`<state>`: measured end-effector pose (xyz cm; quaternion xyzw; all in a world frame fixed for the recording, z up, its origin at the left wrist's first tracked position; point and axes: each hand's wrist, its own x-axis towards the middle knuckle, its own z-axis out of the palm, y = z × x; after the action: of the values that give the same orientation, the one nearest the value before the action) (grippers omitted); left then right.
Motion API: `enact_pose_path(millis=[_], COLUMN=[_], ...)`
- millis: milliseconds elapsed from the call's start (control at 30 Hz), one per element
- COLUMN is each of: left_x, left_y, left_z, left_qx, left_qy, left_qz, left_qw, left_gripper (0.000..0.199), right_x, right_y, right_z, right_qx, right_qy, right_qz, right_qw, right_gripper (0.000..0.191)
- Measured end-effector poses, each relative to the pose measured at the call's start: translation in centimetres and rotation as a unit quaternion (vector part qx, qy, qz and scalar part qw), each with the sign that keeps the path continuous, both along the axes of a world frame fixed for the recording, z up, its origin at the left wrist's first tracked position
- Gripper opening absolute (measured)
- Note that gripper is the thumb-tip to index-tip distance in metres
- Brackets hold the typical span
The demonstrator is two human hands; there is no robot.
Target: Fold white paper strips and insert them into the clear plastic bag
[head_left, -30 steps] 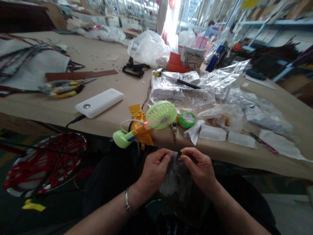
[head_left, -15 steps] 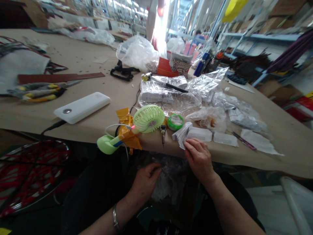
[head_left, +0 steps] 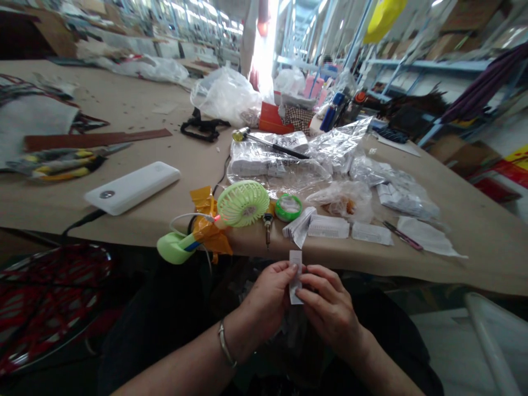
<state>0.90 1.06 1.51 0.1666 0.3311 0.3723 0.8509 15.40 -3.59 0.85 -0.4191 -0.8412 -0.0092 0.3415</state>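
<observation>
Between my two hands, just off the table's front edge, is a small white paper label [head_left: 296, 278] held upright. My left hand [head_left: 270, 291] pinches it from the left with the thumb on its face. From the right, my right hand [head_left: 330, 302] grips its side and lower part with the fingertips. Beyond my hands, a fanned stack of white labels [head_left: 300, 226] lies at the table edge. Flat printed labels [head_left: 329, 226] lie beside that stack. A green round tin [head_left: 288, 207] with pale contents stands behind it.
A green fan [head_left: 243, 203] is taped to the table edge, with a screwdriver-like tool [head_left: 268, 228] beside it. A white power bank [head_left: 132, 188] and pliers [head_left: 66, 162] lie left. Plastic-bagged label bundles [head_left: 276, 159] lie behind; a pen [head_left: 402, 235] lies right.
My right hand has come away from the stack, down and left, with a label. My left hand has moved up and right to it, and both now hold it. The view has shifted slightly.
</observation>
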Motion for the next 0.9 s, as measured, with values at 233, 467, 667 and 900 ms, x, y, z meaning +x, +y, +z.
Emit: enact_pose_path(millis=[233, 467, 667, 900], left_x=[-0.1, -0.1, 0.2, 0.2], left_y=[-0.2, -0.5, -0.3, -0.1], left_z=[-0.1, -0.7, 0.0, 0.5], left_qx=[-0.016, 0.003, -0.031, -0.025], left_qy=[0.119, 0.135, 0.130, 0.025], left_qz=[-0.027, -0.026, -0.044, -0.066], left_qw=[0.992, 0.990, 0.990, 0.997], left_gripper=[0.011, 0.013, 0.010, 0.010], right_x=[2.9, 3.7, 4.7, 1.7], right_y=[4.2, 5.0, 4.6, 1.1], right_z=[0.6, -0.3, -0.5, -0.2], right_qx=[-0.014, 0.004, 0.026, -0.011], right_qy=[-0.081, -0.115, 0.047, 0.070], right_qz=[-0.214, -0.235, -0.182, 0.022], right_qw=[0.973, 0.965, 0.982, 0.997], right_gripper=[0.050, 0.027, 0.012, 0.014])
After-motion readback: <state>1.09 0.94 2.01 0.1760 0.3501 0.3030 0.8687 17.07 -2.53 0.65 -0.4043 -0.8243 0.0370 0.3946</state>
